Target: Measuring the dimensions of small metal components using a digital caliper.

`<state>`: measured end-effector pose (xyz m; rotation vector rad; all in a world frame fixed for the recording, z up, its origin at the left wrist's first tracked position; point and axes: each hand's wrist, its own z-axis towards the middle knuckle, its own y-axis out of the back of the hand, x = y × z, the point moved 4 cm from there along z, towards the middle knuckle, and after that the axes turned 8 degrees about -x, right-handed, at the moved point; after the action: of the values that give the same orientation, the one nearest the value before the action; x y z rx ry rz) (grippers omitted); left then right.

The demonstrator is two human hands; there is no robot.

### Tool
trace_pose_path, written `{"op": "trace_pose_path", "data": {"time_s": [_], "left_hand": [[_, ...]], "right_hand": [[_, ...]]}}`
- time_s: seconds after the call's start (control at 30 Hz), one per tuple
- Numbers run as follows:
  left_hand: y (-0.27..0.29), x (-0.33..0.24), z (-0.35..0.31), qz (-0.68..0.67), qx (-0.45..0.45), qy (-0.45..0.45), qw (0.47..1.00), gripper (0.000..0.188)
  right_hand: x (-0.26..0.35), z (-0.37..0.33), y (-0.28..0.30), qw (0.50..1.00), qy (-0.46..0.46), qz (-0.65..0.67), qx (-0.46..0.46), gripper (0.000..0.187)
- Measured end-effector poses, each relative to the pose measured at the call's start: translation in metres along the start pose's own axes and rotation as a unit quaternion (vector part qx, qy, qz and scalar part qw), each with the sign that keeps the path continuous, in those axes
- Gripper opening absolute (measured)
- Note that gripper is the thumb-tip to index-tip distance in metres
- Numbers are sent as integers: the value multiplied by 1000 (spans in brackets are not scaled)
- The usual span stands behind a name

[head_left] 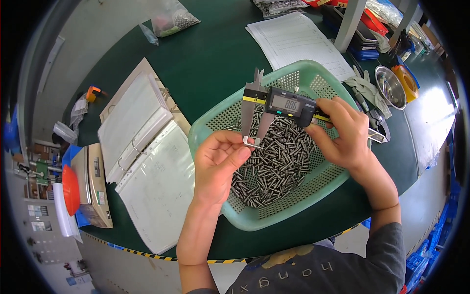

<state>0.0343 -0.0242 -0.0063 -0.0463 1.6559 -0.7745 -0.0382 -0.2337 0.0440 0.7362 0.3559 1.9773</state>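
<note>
Now my left grip [216,165] pinches a metal pin [254,145] | my right grip [346,131] holds the caliper [289,104] toward 1 o'clock | pin may fall in basket [250,223] if pinch slips

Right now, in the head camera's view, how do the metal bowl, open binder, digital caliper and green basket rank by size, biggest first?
1. Green basket
2. Open binder
3. Digital caliper, though being held up nearer the camera may enlarge it
4. Metal bowl
</note>
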Motion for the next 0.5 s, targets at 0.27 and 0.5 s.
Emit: {"op": "trace_pose_path", "data": {"time_s": [0.27, 0.5], "left_hand": [[1, 2, -2, -15, 29, 12, 999, 18], [2, 2, -1, -20, 45, 17, 999, 18]], "right_hand": [[1, 0, -1, 1000, -6, 6, 1, 32], [0, 0, -2, 1000, -6, -7, 10, 29]]}}
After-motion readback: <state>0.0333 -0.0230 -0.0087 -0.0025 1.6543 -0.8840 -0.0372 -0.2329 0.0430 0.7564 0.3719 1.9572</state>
